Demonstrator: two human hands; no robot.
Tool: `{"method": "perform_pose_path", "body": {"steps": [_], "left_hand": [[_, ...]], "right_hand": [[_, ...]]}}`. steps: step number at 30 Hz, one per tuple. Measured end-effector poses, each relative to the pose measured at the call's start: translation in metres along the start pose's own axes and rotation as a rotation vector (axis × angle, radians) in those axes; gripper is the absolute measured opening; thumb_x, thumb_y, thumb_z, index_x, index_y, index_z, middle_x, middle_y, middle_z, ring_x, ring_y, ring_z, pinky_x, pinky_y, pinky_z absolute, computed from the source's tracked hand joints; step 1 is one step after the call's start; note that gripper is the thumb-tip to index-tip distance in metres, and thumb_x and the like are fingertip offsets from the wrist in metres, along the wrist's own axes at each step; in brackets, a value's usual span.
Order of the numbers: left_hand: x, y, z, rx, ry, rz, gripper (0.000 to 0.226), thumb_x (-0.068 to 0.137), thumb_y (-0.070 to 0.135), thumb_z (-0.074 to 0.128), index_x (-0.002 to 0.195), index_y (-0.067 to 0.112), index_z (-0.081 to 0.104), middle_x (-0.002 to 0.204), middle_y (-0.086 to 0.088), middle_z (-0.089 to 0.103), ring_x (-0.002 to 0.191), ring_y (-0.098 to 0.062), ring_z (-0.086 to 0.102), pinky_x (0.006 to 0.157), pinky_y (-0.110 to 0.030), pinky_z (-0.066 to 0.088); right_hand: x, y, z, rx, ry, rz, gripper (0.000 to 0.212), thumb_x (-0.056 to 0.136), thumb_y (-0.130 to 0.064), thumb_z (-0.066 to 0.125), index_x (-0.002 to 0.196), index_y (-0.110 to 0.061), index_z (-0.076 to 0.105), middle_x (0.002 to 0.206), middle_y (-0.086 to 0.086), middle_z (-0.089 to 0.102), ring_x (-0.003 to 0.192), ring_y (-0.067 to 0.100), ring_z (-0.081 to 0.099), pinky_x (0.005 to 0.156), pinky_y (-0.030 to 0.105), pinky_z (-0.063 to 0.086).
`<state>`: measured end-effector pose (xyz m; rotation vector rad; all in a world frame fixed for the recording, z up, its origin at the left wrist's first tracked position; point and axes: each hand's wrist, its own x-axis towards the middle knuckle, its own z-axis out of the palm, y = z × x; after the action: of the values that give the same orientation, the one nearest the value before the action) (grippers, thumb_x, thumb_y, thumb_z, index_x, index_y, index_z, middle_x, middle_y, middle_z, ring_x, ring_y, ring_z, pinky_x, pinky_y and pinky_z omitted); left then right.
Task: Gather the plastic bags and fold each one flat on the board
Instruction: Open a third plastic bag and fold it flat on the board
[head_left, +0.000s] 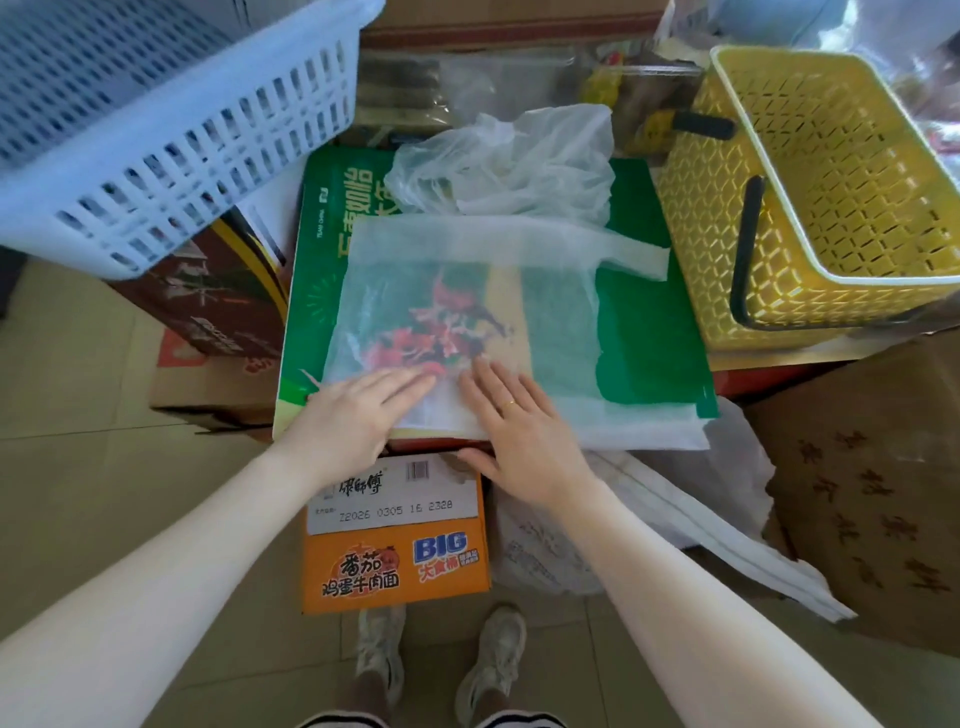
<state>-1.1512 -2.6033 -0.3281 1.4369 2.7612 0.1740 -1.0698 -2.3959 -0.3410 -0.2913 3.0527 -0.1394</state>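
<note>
Cardboard boxes crowded the tiled floor, and a green printed board (652, 332) lay across the top of them as the working surface. A translucent white plastic bag (467, 291) was spread flat on that board, its handle strip (631, 257) reaching toward a yellow basket (831, 208) on the right. Behind it, at the far edge of the board, sat a second, crumpled bag (509, 161). More pale bags (675, 499) hung off the near right side, below the board.

Both hands pressed on the near edge of the flat bag with fingers straight and spread, gripping nothing: the left hand (358, 410) at the near left corner, the right hand (519, 415) just beside it, wearing a ring.

That film looked very light, limp and slippery, likely to slide on the glossy board and to trap air. Flat palms seemed the right way to smooth it; for a fold, pinching a corner or the near hem while the other hand pinned the sheet would probably serve best. A pale blue basket (156, 130) stood tilted at upper left.
</note>
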Motion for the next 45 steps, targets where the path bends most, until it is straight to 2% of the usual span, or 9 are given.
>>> {"method": "perform_pose_path", "body": {"steps": [5, 9, 12, 17, 24, 28, 34, 40, 45], "left_hand": [[-0.022, -0.017, 0.002, -0.119, 0.081, -0.081, 0.075, 0.053, -0.026, 0.067, 0.12, 0.007, 0.059, 0.116, -0.011, 0.065, 0.101, -0.029, 0.064, 0.075, -0.043, 0.053], [-0.026, -0.023, -0.005, -0.327, 0.15, -0.032, 0.025, 0.091, 0.017, 0.043, 0.109, 0.019, 0.06, 0.09, -0.009, 0.073, 0.076, -0.026, 0.07, 0.057, -0.04, 0.059], [-0.027, -0.018, -0.015, -0.561, 0.221, -0.159, 0.033, 0.095, 0.045, 0.036, 0.105, 0.025, 0.06, 0.067, -0.004, 0.069, 0.053, -0.013, 0.061, 0.048, -0.029, 0.05], [-0.039, -0.013, -0.029, -0.74, 0.399, -0.32, 0.021, 0.088, 0.038, 0.049, 0.093, 0.027, 0.066, 0.065, 0.015, 0.065, 0.058, -0.002, 0.056, 0.05, -0.01, 0.038], [-0.048, -0.034, -0.023, -1.022, 0.076, -0.405, 0.032, 0.078, 0.014, 0.069, 0.091, 0.042, 0.065, 0.105, 0.039, 0.058, 0.113, 0.014, 0.047, 0.097, -0.015, 0.037], [-0.044, -0.034, -0.029, -1.012, 0.18, -0.427, 0.027, 0.087, 0.024, 0.056, 0.08, 0.049, 0.062, 0.083, 0.04, 0.062, 0.087, 0.02, 0.055, 0.077, -0.008, 0.043], [-0.029, -0.044, -0.03, -0.883, 0.333, -0.575, 0.025, 0.096, 0.026, 0.046, 0.086, 0.013, 0.064, 0.082, -0.025, 0.066, 0.075, -0.037, 0.061, 0.066, -0.043, 0.047], [-0.002, -0.044, -0.026, -0.76, 0.271, -0.56, 0.031, 0.096, 0.028, 0.044, 0.068, 0.015, 0.044, 0.055, -0.014, 0.048, 0.05, -0.026, 0.044, 0.048, -0.036, 0.028], [0.014, -0.045, -0.017, -0.944, 0.166, -0.572, 0.021, 0.093, 0.027, 0.051, 0.111, 0.018, 0.056, 0.097, 0.001, 0.064, 0.083, -0.013, 0.057, 0.071, -0.029, 0.043]], "right_hand": [[-0.013, 0.035, 0.001, -0.026, -0.087, 0.179, 0.079, 0.071, -0.027, 0.07, 0.141, -0.011, 0.036, 0.146, 0.016, 0.039, 0.132, 0.034, 0.04, 0.106, 0.047, 0.032], [-0.02, 0.044, -0.019, 0.015, -0.067, 0.153, 0.081, 0.074, -0.031, 0.071, 0.143, -0.013, 0.033, 0.146, 0.014, 0.039, 0.131, 0.034, 0.042, 0.106, 0.044, 0.034], [-0.019, 0.029, -0.033, -0.064, 0.054, -0.009, 0.065, 0.065, -0.028, 0.079, 0.123, -0.012, 0.053, 0.123, 0.009, 0.06, 0.099, 0.032, 0.063, 0.088, 0.038, 0.049], [-0.014, 0.028, -0.042, -0.079, 0.068, 0.061, 0.036, 0.047, 0.003, 0.074, 0.076, -0.011, 0.059, 0.06, 0.001, 0.06, 0.055, 0.026, 0.059, 0.062, 0.027, 0.047], [-0.014, 0.046, -0.076, 0.554, -0.342, 0.167, 0.008, 0.091, -0.019, 0.057, 0.091, -0.025, 0.051, 0.066, -0.008, 0.049, 0.057, 0.009, 0.041, 0.053, 0.02, 0.03], [-0.01, 0.047, -0.098, 0.616, -0.44, 0.191, 0.026, 0.091, -0.032, 0.055, 0.075, -0.011, 0.053, 0.063, -0.003, 0.042, 0.055, 0.006, 0.037, 0.055, 0.022, 0.027], [0.023, 0.045, -0.102, 0.527, -0.335, 0.294, 0.024, 0.095, -0.031, 0.047, 0.078, -0.016, 0.055, 0.072, -0.004, 0.055, 0.064, 0.012, 0.049, 0.059, 0.025, 0.035], [0.036, 0.054, -0.061, 0.19, -0.308, 0.35, 0.028, 0.097, -0.024, 0.038, 0.07, -0.015, 0.042, 0.084, 0.009, 0.054, 0.08, 0.027, 0.049, 0.064, 0.034, 0.033], [0.043, 0.067, -0.052, 0.232, -0.226, 0.434, 0.025, 0.099, -0.022, 0.032, 0.08, -0.009, 0.042, 0.08, 0.009, 0.048, 0.08, 0.031, 0.05, 0.061, 0.035, 0.03]]}}
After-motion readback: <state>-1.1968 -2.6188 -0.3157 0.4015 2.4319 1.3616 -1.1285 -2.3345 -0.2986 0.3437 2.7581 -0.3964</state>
